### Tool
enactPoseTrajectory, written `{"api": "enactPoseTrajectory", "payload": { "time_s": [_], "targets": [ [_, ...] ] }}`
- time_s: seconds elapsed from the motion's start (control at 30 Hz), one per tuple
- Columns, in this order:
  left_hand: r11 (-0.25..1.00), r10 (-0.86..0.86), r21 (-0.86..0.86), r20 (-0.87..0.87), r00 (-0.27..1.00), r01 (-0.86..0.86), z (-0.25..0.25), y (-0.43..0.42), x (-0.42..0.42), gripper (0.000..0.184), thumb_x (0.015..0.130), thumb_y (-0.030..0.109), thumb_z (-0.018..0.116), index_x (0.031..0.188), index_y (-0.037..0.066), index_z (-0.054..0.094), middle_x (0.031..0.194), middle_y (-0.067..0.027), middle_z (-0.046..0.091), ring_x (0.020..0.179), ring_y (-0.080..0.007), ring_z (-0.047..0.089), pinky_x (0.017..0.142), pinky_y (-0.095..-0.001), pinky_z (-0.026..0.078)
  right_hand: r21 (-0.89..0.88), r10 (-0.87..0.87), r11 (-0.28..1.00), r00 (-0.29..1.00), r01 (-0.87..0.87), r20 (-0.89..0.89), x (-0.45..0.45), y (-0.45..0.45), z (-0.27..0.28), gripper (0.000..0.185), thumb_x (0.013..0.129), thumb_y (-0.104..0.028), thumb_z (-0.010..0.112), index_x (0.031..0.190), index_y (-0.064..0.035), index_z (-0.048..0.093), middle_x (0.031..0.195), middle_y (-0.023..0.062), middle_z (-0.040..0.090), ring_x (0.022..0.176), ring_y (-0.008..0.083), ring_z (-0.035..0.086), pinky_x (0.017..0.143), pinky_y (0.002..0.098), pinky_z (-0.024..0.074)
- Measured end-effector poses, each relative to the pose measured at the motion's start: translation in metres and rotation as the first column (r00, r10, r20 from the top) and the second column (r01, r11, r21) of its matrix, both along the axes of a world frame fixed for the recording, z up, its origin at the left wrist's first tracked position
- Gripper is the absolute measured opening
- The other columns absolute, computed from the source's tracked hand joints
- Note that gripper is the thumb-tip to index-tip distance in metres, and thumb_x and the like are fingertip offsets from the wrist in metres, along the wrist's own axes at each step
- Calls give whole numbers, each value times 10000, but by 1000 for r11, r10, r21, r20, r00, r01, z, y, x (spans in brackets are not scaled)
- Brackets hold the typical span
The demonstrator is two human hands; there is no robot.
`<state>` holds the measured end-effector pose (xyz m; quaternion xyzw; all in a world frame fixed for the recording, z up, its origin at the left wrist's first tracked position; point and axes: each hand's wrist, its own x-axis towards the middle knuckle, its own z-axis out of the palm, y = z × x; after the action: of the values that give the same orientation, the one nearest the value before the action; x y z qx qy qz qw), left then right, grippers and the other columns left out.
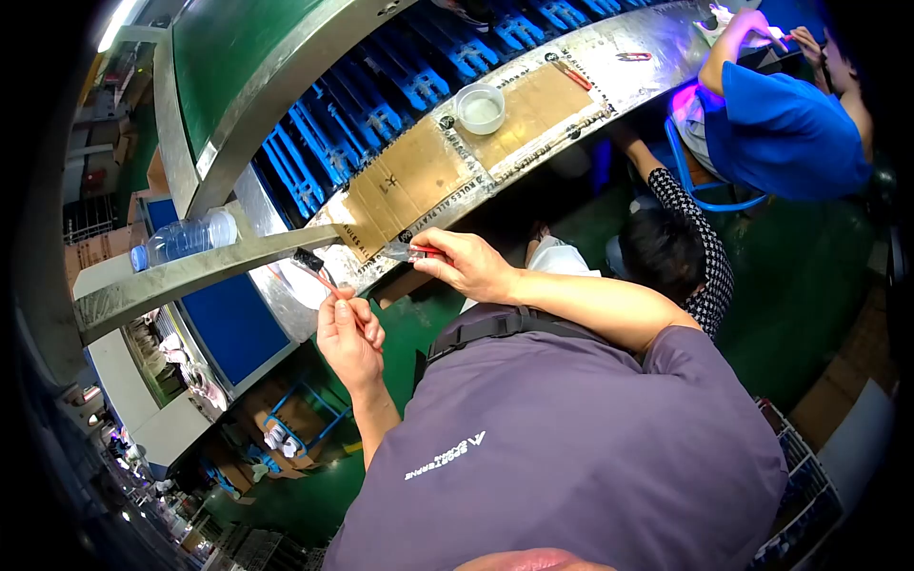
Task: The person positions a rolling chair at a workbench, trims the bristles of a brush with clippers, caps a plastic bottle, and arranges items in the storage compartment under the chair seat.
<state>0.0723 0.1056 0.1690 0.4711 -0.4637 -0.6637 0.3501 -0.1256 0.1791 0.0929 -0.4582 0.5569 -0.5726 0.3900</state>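
Note:
My left hand (pixel 352 344) is closed around the thin reddish handle of a small brush (pixel 324 275) with a dark head, which points up and left near the table edge. To its right, my right hand (pixel 473 268) pinches a red-handled tool (pixel 426 252) with a pale, shiny tip. That tip lies over the edge of a flattened cardboard sheet (pixel 405 187) on the worktable, and its exact kind is unclear. The brush and the tool are apart. On the cardboard farther off stands a round translucent tub (pixel 480 108) with whitish contents.
A grey metal bar (pixel 209 270) crosses left of my hands, near a large plastic bottle (pixel 186 240). Blue racks (pixel 381 109) line the table's far side. Red-handled snips (pixel 634 57) lie on the table. A crouching person (pixel 666 247) and a person in blue (pixel 781 133) are at the right.

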Motion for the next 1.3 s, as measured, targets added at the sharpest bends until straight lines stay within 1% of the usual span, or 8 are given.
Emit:
{"api": "enactPoseTrajectory", "payload": {
  "time_s": [0.1, 0.3, 0.37, 0.6, 0.9, 1.0, 1.13, 1.3],
  "targets": [
    [1000, -1, 6, -12, 1000, 1, 1, 8, -8, 205, 1075, 197, 473, 1131, 19, 558, 775, -35, 529, 508, -64, 407, 419, -194, 316, 8, -9, 1000, 1000, 9, -27, -14, 8, 4, 298, 956, -236, 677, 1135, -9, 604, 944, 184, 687, 854, 341, 689, 735, 388, 535],
    [1000, 3, -3, 8, 1000, -3, 9, 25, -31, 213, 1076, 195, 470, 1132, 16, 570, 778, -39, 530, 518, -65, 422, 422, -195, 322, -20, -57, 998, 998, 57, 35, -31, 27, 6, 297, 956, -241, 678, 1131, -13, 604, 946, 177, 687, 852, 336, 690, 739, 396, 534],
    [1000, 1, -6, 14, 1000, -1, 9, 32, -39, 212, 1077, 197, 470, 1133, 18, 570, 776, -38, 530, 515, -65, 420, 421, -195, 322, 8, -21, 1000, 999, 20, 48, -35, 35, 4, 290, 956, -241, 675, 1131, -21, 604, 955, 176, 685, 852, 328, 689, 733, 387, 534],
    [996, -87, 21, 39, 995, 86, 6, 39, -50, 209, 1075, 196, 476, 1149, 19, 557, 766, -49, 543, 515, -68, 433, 430, -201, 331, 50, -82, 996, 995, 79, 63, -39, 56, 2, 291, 957, -237, 670, 1131, -15, 601, 968, 182, 684, 877, 333, 692, 743, 390, 539],
    [964, -264, 51, 31, 964, 262, -11, 12, -33, 209, 1074, 208, 483, 1154, 27, 548, 767, -46, 546, 521, -65, 429, 437, -200, 333, 97, -252, 965, 965, 244, 78, -3, 61, -12, 295, 966, -233, 663, 1141, -4, 600, 1001, 188, 692, 906, 332, 697, 772, 388, 542],
    [951, -305, 57, 45, 951, 303, -16, 1, -20, 208, 1074, 205, 481, 1148, 21, 544, 766, -47, 545, 526, -65, 430, 444, -200, 337, 117, -265, 960, 962, 255, 73, 22, 61, -16, 293, 966, -225, 663, 1144, -1, 595, 998, 177, 686, 905, 309, 695, 772, 371, 537],
    [948, -316, 55, 21, 948, 315, -17, -13, 2, 206, 1073, 200, 481, 1149, 18, 542, 764, -47, 543, 527, -67, 430, 446, -200, 337, 175, -261, 953, 963, 246, 65, 42, 59, -14, 294, 968, -221, 662, 1146, 3, 591, 994, 170, 679, 897, 292, 690, 770, 360, 530],
    [941, -331, 66, -14, 943, 332, -17, -25, 19, 201, 1072, 195, 484, 1143, 16, 542, 762, -46, 543, 526, -65, 428, 444, -202, 333, 134, -314, 942, 949, 309, 21, 61, 49, -10, 298, 965, -225, 660, 1141, 6, 592, 985, 176, 679, 886, 312, 684, 769, 372, 529]
  ]
}}
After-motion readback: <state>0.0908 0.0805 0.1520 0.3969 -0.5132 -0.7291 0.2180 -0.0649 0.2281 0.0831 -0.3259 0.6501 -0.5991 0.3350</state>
